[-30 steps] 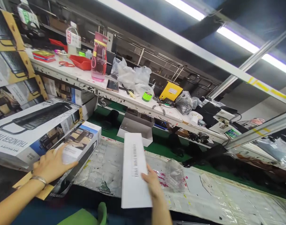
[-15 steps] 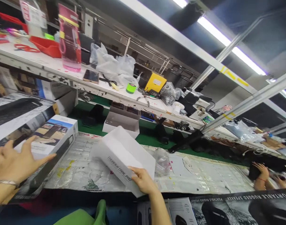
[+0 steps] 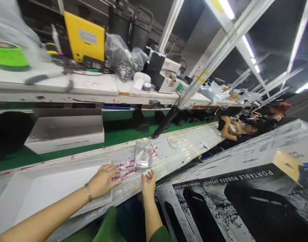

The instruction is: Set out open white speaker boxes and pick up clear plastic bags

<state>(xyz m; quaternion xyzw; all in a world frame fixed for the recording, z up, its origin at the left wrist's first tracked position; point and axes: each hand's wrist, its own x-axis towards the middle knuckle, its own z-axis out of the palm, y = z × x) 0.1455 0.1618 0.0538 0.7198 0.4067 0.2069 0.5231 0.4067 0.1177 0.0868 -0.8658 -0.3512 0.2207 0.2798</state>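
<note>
Resting left hand (image 3: 102, 179) on white tray (image 3: 43, 191), long axis left-right.

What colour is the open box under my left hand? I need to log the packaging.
White, inside and out: the open box, seen in the head view.

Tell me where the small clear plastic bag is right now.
In the head view, the clear plastic bag lies on the bench edge, just beyond the right hand and right of the left hand.

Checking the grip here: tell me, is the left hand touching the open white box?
Touching. The head view shows the left hand lying on the right end wall of the open white box, with no gap between them.
</note>
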